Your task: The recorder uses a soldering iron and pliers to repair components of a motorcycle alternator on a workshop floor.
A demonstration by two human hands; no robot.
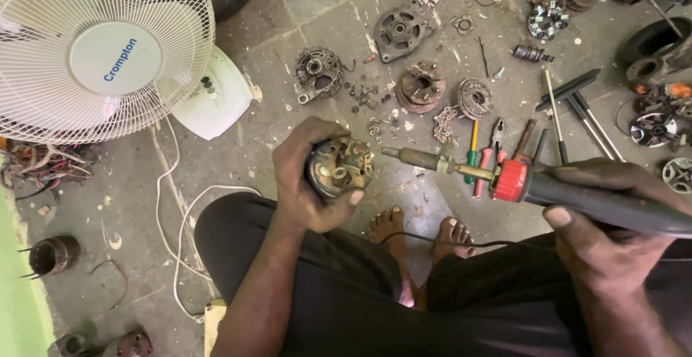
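a round, rusty brown metal motor part with copper-coloured terminals (339, 167) is held up over the lap, between the knees and above the bare feet. it is cupped in the left hand (306, 177), whose fingers are curled closed round its rim, the thumb pressed along the lower edge so that the terminal face is turned toward the tool. a heavy soldering iron with a black handle, red collar and brass-coloured barrel (519, 183) is gripped in the right hand (602, 216), the fingers wrapped shut round the handle. its dark tip is seen just beside the part's right edge; whether it touches cannot be told. a thin black cord trails from the iron across the lap.

the step in hand is judged to be the bringing of the hot tip to a terminal. a steady hold on the part and a fine approach of the tip onto a single joint would be called for.

on the grey concrete floor (288, 112) beyond, grey alternator housings (318, 73), rusty round rotors (422, 85), loose screws, pliers and screwdrivers (490, 148) are scattered. a white pedestal fan (101, 47) stands at the left.
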